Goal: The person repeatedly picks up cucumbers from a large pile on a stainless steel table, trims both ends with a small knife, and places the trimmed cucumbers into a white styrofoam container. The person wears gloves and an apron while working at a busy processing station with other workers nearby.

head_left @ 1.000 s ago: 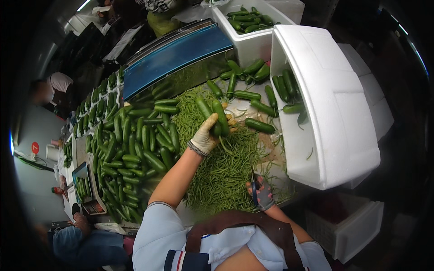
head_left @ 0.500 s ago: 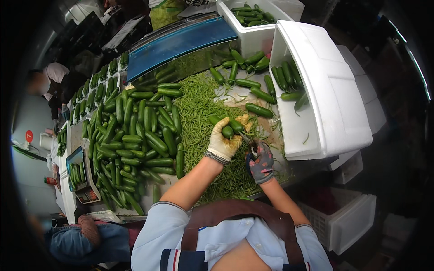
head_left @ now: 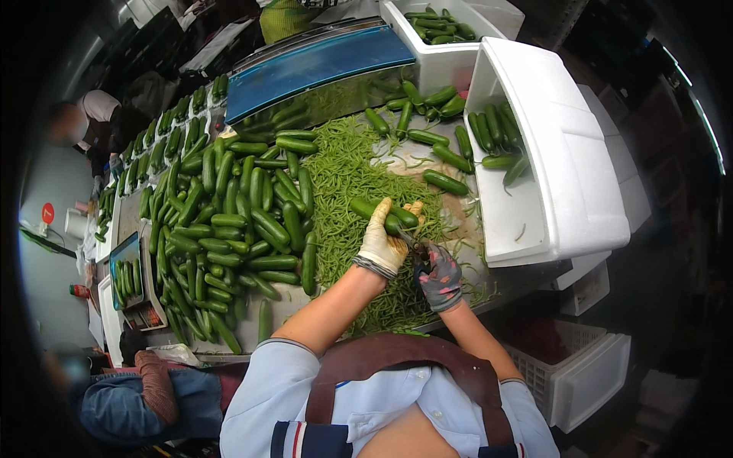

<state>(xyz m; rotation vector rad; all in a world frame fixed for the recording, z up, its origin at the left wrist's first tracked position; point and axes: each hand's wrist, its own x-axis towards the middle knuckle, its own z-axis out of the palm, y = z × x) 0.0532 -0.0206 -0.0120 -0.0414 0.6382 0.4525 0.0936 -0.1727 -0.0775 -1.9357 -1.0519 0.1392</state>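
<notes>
My left hand [head_left: 384, 240], in a pale yellow glove, grips two dark green cucumbers [head_left: 383, 214] above a heap of thin green trimmings [head_left: 347, 191]. My right hand [head_left: 438, 276], in a grey patterned glove, is closed on a small tool [head_left: 414, 243] whose tip meets the near end of the held cucumbers. A big pile of cucumbers [head_left: 229, 221] lies to the left. A white foam box [head_left: 561, 164] at the right holds several cucumbers.
A blue conveyor belt [head_left: 321, 65] runs behind the table. A second white box [head_left: 447, 53] with cucumbers stands at the back. Loose cucumbers [head_left: 435, 141] lie near the boxes. Another person [head_left: 145, 397] sits at lower left. A white crate [head_left: 584, 378] stands at lower right.
My left hand drew the cucumbers back toward me from the far side of the heap. My right hand rose from the table edge and met them with the tool.
</notes>
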